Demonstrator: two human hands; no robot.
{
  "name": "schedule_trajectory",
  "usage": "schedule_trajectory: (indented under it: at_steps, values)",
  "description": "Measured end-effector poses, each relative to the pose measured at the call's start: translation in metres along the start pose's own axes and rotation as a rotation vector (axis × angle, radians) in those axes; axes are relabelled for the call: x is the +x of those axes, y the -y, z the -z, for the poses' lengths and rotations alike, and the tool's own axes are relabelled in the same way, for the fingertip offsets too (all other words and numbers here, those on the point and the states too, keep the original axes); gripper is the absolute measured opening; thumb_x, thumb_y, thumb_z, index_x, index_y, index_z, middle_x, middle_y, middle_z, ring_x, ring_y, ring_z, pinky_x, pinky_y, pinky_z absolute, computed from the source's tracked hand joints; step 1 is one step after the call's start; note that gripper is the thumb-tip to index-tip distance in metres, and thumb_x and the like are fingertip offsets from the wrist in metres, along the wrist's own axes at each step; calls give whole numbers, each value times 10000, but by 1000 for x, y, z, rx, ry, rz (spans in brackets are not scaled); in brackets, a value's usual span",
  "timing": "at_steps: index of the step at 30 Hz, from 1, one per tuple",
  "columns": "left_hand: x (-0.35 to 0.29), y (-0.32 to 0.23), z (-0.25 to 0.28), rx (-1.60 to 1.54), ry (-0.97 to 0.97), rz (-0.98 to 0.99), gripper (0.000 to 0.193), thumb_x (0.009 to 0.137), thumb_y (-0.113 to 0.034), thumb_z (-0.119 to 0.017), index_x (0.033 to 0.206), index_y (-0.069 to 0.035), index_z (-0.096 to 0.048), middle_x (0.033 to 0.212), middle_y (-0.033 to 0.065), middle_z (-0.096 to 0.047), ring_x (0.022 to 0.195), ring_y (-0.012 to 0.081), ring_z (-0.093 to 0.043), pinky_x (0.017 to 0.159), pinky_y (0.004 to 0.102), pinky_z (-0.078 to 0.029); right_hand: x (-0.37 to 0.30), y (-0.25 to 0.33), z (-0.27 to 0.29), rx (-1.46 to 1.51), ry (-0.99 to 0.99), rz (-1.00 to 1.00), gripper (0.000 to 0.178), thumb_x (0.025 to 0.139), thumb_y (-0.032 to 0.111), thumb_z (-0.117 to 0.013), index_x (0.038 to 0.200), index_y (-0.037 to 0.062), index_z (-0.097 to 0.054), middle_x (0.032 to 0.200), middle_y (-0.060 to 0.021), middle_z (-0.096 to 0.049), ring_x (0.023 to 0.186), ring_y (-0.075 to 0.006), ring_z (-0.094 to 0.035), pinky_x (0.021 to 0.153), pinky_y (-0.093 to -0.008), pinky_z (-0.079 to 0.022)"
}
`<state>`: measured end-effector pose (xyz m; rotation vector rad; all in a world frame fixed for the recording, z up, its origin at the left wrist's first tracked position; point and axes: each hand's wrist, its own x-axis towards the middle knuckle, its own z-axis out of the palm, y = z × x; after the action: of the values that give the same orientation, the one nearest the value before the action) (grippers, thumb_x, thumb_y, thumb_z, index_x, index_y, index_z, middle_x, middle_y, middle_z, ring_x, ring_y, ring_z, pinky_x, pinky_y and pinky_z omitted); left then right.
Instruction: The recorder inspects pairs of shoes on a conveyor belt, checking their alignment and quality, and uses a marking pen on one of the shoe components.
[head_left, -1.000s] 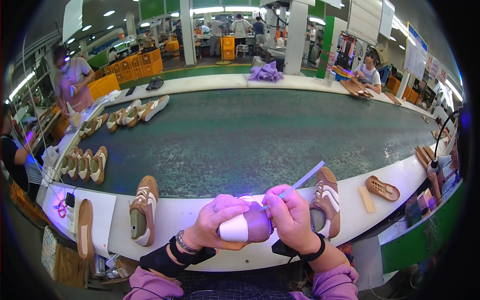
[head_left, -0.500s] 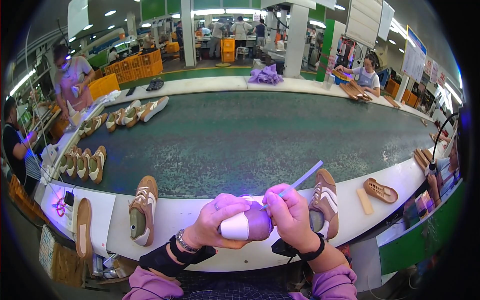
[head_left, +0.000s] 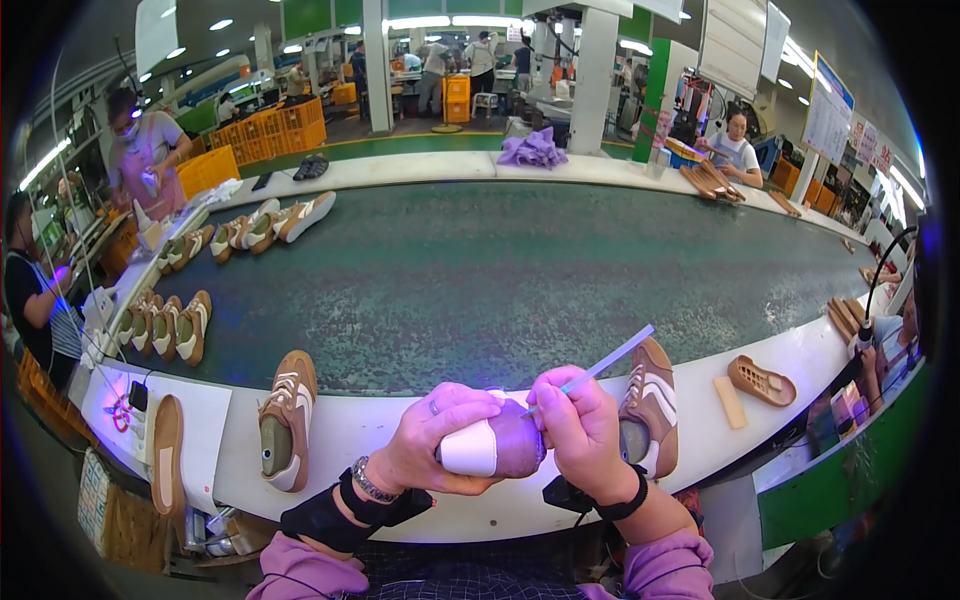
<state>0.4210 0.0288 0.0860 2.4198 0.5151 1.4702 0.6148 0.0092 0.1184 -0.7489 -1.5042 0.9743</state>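
My left hand (head_left: 437,437) is wrapped round a brown shoe (head_left: 515,447) with a white heel patch, holding it above the white worktop under violet light. In my right hand (head_left: 578,430), a thin pen-like stick (head_left: 618,355) with a pale, translucent shaft is pinched, its tip against the upper part of the shoe. The rest of the shoe is hidden behind my fingers. To the left, a brown and white sneaker (head_left: 288,420) stands on the worktop. A matching sneaker (head_left: 652,405) stands just right of my right hand.
A brown sole (head_left: 168,455) lies at the left on white paper (head_left: 205,430). Rightward are a tan insert piece (head_left: 730,402) and another sole (head_left: 762,381). Beyond the worktop's edge runs a green conveyor belt (head_left: 480,290), with several sneakers (head_left: 195,328) at its left. Co-workers sit or stand around it.
The stick's upper end has swung slightly to the right, its tip staying at the shoe. My left hand and the shoe have barely moved.
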Motion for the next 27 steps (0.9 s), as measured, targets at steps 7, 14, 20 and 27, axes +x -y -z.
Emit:
schedule_trajectory:
  at_steps: [7,14,20,27]
  values:
    - [0,-1,-1,-1,-5,19,693,511,-162,-851,1136,-32,-584,1038,127,-641,922,294,-626,801,367,-513,-3,0,2,-36,12,25,143,954,129,-479,924,6,-544,660,16,-522,542,-26,-449,483,-185,-364]
    - [2,-1,-2,-20,-19,22,688,511,-153,-849,1136,-34,-587,1032,122,-643,920,289,-628,801,363,-512,-4,-9,3,-69,16,160,138,956,115,-471,929,-1,-539,654,13,-518,540,-28,-446,482,-186,-363]
    - [4,0,0,-9,-27,19,686,481,-143,-870,1099,-31,-595,1017,114,-642,909,255,-623,779,351,-505,0,-1,0,-34,6,80,135,957,115,-472,929,-3,-532,660,11,-516,542,-28,-440,481,-188,-365]
    - [5,1,0,-9,-19,26,682,483,-149,-866,1097,-32,-593,1017,107,-642,911,258,-624,776,355,-505,-2,-9,3,-38,13,148,135,954,114,-476,918,-4,-533,668,1,-520,545,-34,-449,484,-192,-373]
